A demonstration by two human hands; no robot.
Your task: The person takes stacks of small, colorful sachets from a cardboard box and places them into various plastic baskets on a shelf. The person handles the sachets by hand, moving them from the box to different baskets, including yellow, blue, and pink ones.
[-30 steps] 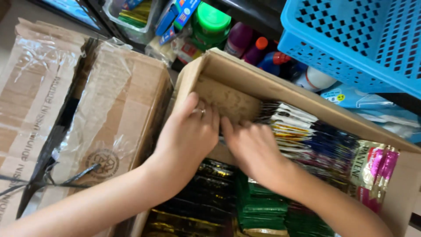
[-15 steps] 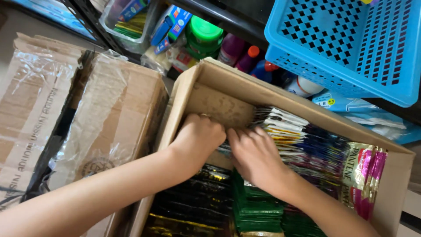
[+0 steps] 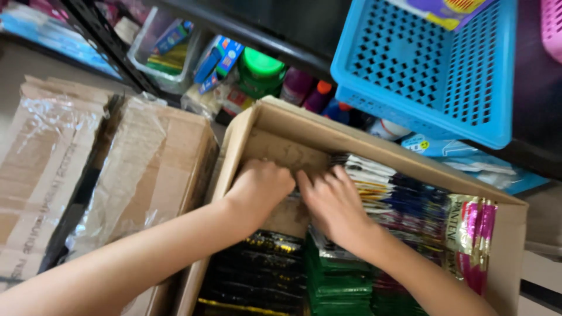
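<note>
Pressing into glossy foil sachets (image 3: pixel 380 187) — both hands, left hand (image 3: pixel 260 187), right hand (image 3: pixel 333 202).

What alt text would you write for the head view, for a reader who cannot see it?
Two bare hands, left hand and right hand, press into upright sachets packed in an open cardboard box. A taped carton lies to the left, and a blue basket sits on a shelf above.

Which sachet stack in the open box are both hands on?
The white-edged sachet row at the box's far side; the black-gold and green stacks lie nearer, untouched.
</note>
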